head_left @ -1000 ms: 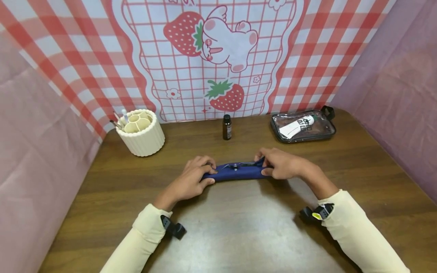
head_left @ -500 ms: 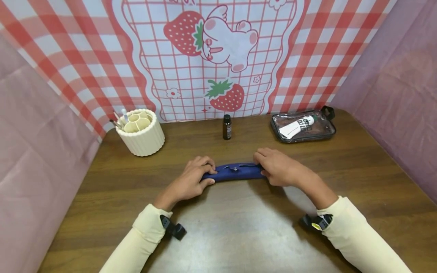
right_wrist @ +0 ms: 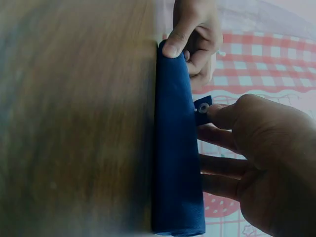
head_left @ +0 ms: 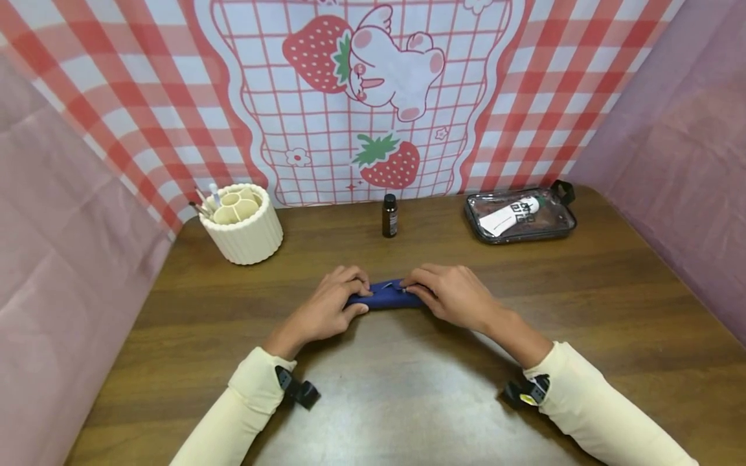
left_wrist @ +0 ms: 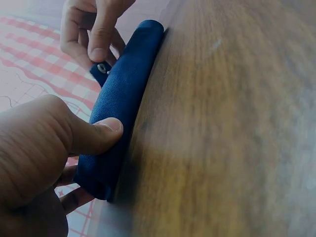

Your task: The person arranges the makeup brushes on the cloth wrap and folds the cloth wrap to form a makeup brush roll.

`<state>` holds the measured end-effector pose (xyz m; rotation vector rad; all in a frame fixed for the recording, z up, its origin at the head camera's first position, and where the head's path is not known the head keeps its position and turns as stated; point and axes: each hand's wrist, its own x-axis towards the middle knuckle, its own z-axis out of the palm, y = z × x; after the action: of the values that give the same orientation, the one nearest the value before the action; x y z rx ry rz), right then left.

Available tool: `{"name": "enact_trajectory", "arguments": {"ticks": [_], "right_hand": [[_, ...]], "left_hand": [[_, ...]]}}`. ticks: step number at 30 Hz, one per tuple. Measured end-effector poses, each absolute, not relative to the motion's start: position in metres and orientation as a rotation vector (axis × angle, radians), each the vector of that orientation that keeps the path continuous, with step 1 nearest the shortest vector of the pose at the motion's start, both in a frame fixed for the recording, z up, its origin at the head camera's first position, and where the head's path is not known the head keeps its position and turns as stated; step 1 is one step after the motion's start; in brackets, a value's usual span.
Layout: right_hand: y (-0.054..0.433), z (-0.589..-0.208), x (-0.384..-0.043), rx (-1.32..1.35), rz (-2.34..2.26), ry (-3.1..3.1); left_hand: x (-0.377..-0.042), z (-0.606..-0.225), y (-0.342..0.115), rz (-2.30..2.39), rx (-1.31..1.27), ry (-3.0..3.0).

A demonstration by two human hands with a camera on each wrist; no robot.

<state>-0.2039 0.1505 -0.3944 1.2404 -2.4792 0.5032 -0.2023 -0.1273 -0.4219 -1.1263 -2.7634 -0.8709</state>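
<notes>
A dark blue rolled fabric pouch lies lengthwise across the middle of the table. My left hand grips its left end, the thumb pressing on the near side and the fingers behind. My right hand is at the pouch's middle. Between its thumb and forefinger it pinches a small blue tab with a metal snap, raised off the far side of the roll. Its other fingers lie along the back of the pouch. In the head view the right fingers cover the pouch's right part.
A cream ribbed organizer cup with thin sticks stands back left. A small dark bottle is upright behind the pouch. At back right lies a clear black-edged case with a white tube inside. A checked strawberry cloth hangs behind.
My right hand has moved left from the pouch's right end to its middle and now pinches the snap tab. The left hand keeps its grip on the left end.
</notes>
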Motion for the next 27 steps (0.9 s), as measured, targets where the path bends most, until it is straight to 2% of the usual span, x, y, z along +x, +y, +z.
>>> {"name": "enact_trajectory", "arguments": {"ticks": [9,27], "right_hand": [[0.152,-0.399,-0.204,1.246,0.573,-2.461],[0.146,-0.399,-0.19,1.433,0.093,-2.242]], "left_hand": [[-0.202,-0.42,-0.125,-0.873,-1.138,-2.741],[-0.203,-0.419,-0.125,-0.803,-1.183,-2.738]]}}
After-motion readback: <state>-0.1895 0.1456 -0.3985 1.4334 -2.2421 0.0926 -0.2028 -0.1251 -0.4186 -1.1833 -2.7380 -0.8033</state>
